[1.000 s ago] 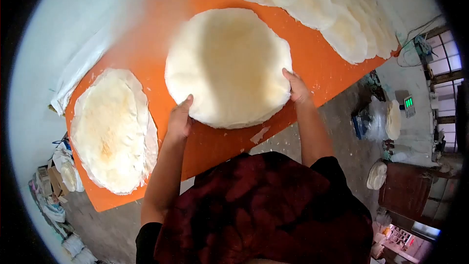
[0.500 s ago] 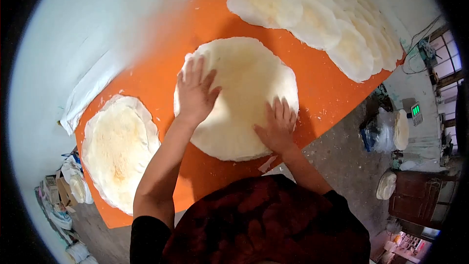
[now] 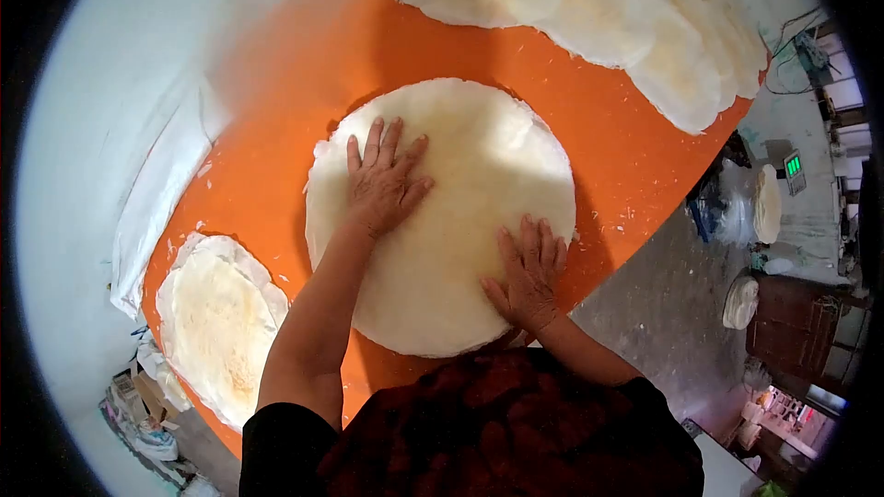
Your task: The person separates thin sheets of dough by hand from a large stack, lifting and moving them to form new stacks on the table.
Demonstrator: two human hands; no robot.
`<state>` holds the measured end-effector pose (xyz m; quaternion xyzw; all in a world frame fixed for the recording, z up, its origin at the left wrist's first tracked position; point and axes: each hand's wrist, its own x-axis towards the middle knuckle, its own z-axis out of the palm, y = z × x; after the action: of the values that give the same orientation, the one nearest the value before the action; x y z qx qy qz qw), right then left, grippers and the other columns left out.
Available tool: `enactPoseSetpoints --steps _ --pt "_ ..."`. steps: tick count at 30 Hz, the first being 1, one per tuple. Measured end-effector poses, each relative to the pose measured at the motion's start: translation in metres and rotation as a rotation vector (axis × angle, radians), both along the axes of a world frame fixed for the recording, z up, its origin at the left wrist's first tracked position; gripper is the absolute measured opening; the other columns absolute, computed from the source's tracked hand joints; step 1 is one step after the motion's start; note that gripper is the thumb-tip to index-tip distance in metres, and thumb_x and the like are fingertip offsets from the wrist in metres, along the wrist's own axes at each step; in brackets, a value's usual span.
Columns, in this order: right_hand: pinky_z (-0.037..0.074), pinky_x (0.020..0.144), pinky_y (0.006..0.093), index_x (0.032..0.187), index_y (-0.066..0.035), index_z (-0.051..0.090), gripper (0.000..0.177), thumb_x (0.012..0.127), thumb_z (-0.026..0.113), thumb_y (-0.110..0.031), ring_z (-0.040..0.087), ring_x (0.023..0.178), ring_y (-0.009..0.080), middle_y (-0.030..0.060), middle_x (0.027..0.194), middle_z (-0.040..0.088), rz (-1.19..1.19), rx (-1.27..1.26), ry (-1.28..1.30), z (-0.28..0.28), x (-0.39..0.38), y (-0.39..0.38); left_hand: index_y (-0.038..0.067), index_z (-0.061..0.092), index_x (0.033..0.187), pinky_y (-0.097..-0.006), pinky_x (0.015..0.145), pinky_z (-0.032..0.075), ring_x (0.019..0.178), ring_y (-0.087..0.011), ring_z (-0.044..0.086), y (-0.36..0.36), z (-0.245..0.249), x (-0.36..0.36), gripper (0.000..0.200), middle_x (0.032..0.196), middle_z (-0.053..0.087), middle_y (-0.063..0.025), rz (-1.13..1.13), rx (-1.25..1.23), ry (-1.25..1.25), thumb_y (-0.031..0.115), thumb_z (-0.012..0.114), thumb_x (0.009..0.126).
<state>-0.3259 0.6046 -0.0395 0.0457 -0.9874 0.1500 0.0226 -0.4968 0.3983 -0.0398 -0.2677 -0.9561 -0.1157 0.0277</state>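
Note:
A large round stack of pale, thin flat sheets (image 3: 451,248) lies on the orange table in the middle of the view. My left hand (image 3: 385,179) rests on its upper left part, fingers spread and palm down. On the lower right part lies my right hand (image 3: 531,281), also flat with its fingers apart. Neither hand grips anything. A smaller round stack with ragged edges (image 3: 216,322) sits at the table's left, beside my left forearm. Overlapping pale rounds (image 3: 599,14) cover the table's far right.
The orange table (image 3: 304,147) meets a wall on the left, where white cloth (image 3: 161,212) lies along the edge. Right of the table are a green-lit display (image 3: 794,168), clear plastic bags (image 3: 735,212) and a dark red cabinet (image 3: 787,322). Boxes and bags stand at lower left.
The camera view has shifted and moved closer to the table. Both hands stay flat on the middle stack; my left hand sits farther in from its left edge, with fingers spread wider.

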Motion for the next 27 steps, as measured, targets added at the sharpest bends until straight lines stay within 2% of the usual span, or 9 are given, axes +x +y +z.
enactPoseSetpoints --steps 12,15,18,21,23,24,25,26,27 --pt "0.012 0.096 0.0588 0.128 -0.007 0.037 0.067 0.077 0.047 -0.049 0.019 0.124 0.0423 0.0224 0.137 0.023 0.026 0.043 0.116 -0.006 0.006 -0.002 0.022 0.042 0.127 -0.0542 0.103 0.006 0.132 -0.0310 0.014 -0.008 -0.005 0.004 0.052 0.141 0.022 -0.0108 -0.022 0.093 0.020 0.044 0.049 0.081" --pt "0.011 0.096 0.0618 0.128 -0.008 0.038 0.068 0.075 0.047 -0.050 0.018 0.125 0.0425 0.0206 0.138 0.021 0.007 0.046 0.134 -0.017 0.006 -0.002 0.022 0.036 0.132 -0.0550 0.103 0.007 0.133 -0.0315 0.011 -0.010 -0.012 0.000 0.058 0.143 0.017 -0.0103 -0.030 -0.050 0.006 0.046 0.050 0.081" --pt "0.011 0.098 0.0606 0.131 -0.009 0.033 0.070 0.075 0.048 -0.049 0.016 0.127 0.0425 0.0203 0.139 0.020 0.012 0.211 0.194 -0.026 0.005 -0.001 0.015 0.036 0.130 -0.0511 0.104 0.013 0.131 -0.0303 0.016 -0.019 0.027 0.013 0.057 0.141 0.023 -0.0106 0.002 -0.172 -0.076 0.041 0.049 0.081" --pt "0.017 0.100 0.0551 0.133 -0.009 0.029 0.066 0.078 0.050 -0.038 0.017 0.128 0.0385 0.0189 0.139 0.020 0.010 0.287 0.130 -0.009 0.007 -0.007 0.006 0.046 0.120 -0.0435 0.098 0.029 0.119 -0.0298 0.038 -0.043 0.071 0.061 0.049 0.125 0.045 -0.0142 0.068 -0.015 -0.091 0.035 0.052 0.080" --pt "0.019 0.099 0.0552 0.131 -0.007 0.032 0.065 0.078 0.052 -0.039 0.022 0.125 0.0410 0.0209 0.138 0.023 0.067 0.301 0.197 -0.013 0.003 -0.004 0.002 0.051 0.112 -0.0396 0.088 0.040 0.104 -0.0341 0.049 -0.072 0.073 0.115 0.042 0.112 0.054 -0.0173 0.121 0.474 -0.055 0.028 0.057 0.079" --pt "0.020 0.099 0.0535 0.128 -0.006 0.035 0.062 0.078 0.052 -0.038 0.025 0.124 0.0403 0.0214 0.135 0.027 0.085 0.267 0.144 -0.004 0.000 -0.004 0.001 0.053 0.109 -0.0388 0.081 0.045 0.097 -0.0370 0.053 -0.084 0.068 0.144 0.037 0.106 0.055 -0.0195 0.165 0.560 0.046 0.022 0.059 0.078" --pt "0.021 0.099 0.0517 0.126 -0.004 0.039 0.059 0.079 0.051 -0.038 0.029 0.123 0.0395 0.0220 0.132 0.032 0.099 0.240 0.089 0.009 -0.003 -0.004 0.001 0.051 0.112 -0.0386 0.082 0.045 0.098 -0.0350 0.053 -0.099 0.060 0.174 0.039 0.108 0.055 -0.0198 0.242 0.628 -0.034 0.022 0.058 0.080" --pt "0.023 0.099 0.0507 0.124 -0.003 0.041 0.057 0.079 0.053 -0.036 0.031 0.121 0.0389 0.0220 0.130 0.036 0.110 0.206 0.082 0.016 -0.002 -0.006 0.001 0.051 0.112 -0.0379 0.081 0.045 0.097 -0.0349 0.054 -0.115 0.077 0.212 0.039 0.107 0.056 -0.0205 0.396 0.728 -0.240 0.024 0.058 0.081" --pt "0.025 0.098 0.0497 0.122 -0.002 0.043 0.055 0.078 0.054 -0.034 0.034 0.120 0.0384 0.0220 0.127 0.039 0.122 0.174 0.077 0.022 -0.002 -0.009 0.000 0.052 0.111 -0.0343 0.078 0.047 0.091 -0.0297 0.058 -0.135 0.059 0.244 0.037 0.100 0.059 -0.0178 0.450 0.707 -0.098 0.023 0.057 0.083"
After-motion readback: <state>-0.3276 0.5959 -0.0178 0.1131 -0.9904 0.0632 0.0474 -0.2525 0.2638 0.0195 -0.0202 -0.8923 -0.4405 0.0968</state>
